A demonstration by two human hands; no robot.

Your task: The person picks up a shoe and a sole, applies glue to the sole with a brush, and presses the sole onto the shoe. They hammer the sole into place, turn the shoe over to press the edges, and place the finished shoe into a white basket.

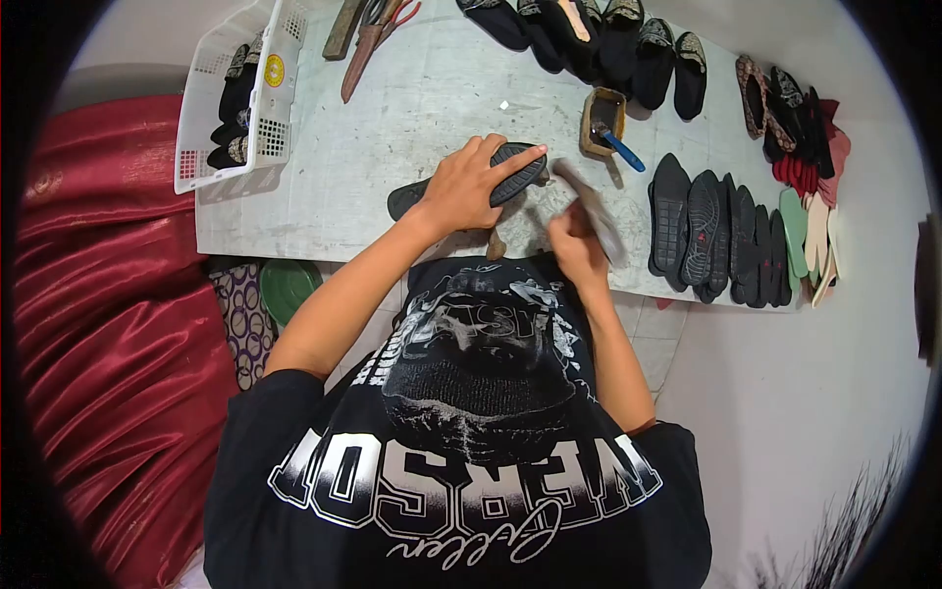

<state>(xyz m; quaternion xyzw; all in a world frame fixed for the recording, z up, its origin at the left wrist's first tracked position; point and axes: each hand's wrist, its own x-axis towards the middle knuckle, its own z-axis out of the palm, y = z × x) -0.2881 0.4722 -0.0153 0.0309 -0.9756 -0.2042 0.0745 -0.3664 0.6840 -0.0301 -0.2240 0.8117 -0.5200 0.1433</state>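
Small footwear workshop by the look of it: scuffed worktable [343,187] with a ridged black sole [520,177] held down on it, loose soles [702,236] lined up at right, black slippers [653,64] along the far edge, more in a white crate [275,123]. Hand tools [366,49] and a grubby tub [589,128] with a blue-handled brush [626,152] fit. Glossy red fabric [118,324] alongside; can't tell if it's inside a home.

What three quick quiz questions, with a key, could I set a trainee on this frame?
1. Which of the person's hands is on the black ridged sole?
2. Fill in: the blue-handled brush rests with its far end in a small ____.
3. True or false: the white plastic basket is on the person's left side.

Key: 1. The left hand. 2. Tub. 3. True.
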